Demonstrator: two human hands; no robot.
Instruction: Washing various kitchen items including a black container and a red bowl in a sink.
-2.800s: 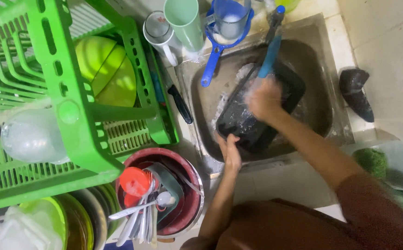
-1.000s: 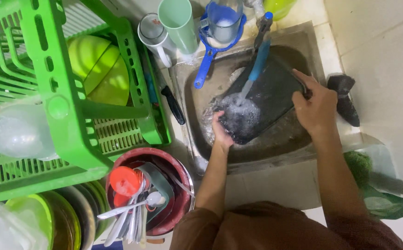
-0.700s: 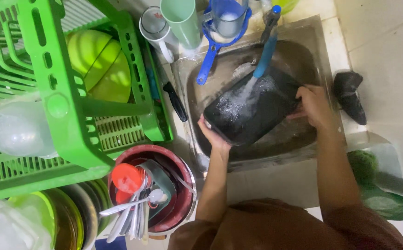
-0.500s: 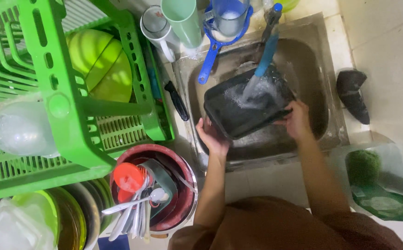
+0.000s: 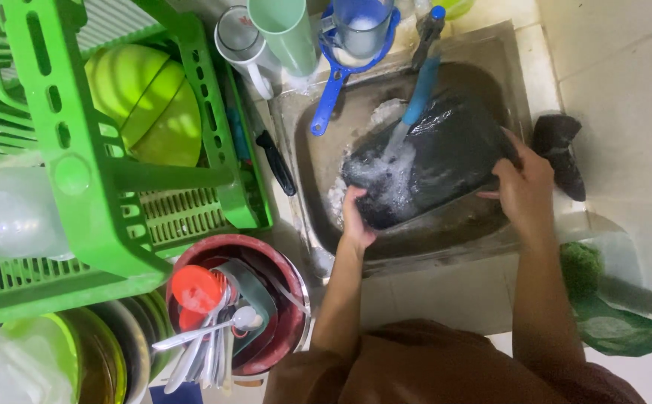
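Wet and glossy, the black rectangular tray, held over the steel sink between the left hand curled around its near corner and the right hand clasping its far edge, could slip under the blue tap's stream.

A big green dish rack stands on the left. Yellow-green plates lean inside it, and a clear bottle lies on its lower shelf. Below the rack sits a round red bowl with a red lid and shiny spoons in it. A pale green cup and a white mug stand near the top, next to a blue scoop. A black-handled knife lies beside the rack. A dark cloth rests on the right. A green scrubber sits lower down on the right.
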